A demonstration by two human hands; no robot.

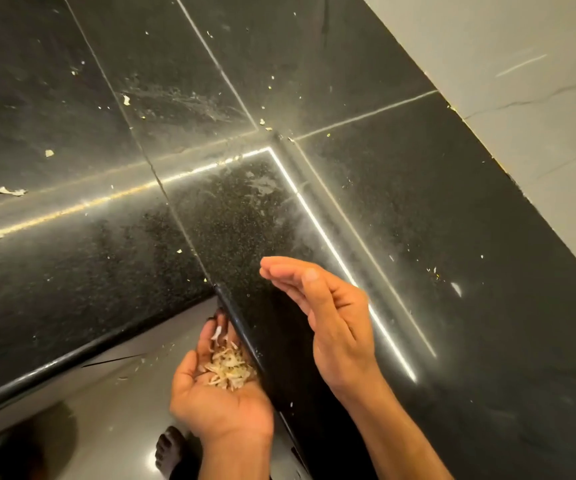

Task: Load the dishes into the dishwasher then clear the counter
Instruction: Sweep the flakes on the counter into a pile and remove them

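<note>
A black speckled stone counter (pixel 245 216) forms an inside corner in front of me. My left hand (pixel 217 386) is cupped palm up just below the counter's front edge and carries a small pile of pale food scraps (pixel 227 368). My right hand (pixel 328 317) hovers over the counter on its edge, fingers together and slightly curled, with nothing in it. Crumbs and a dusty smear lie on the counter past my right hand. No dishes or dishwasher are in view.
Black wall tiles (pixel 71 81) behind the counter carry pale scraps and splashes. A grey wall (pixel 522 81) runs along the right. Below the counter edge lie the grey floor (pixel 113 410) with a few crumbs and my bare foot (pixel 170 452).
</note>
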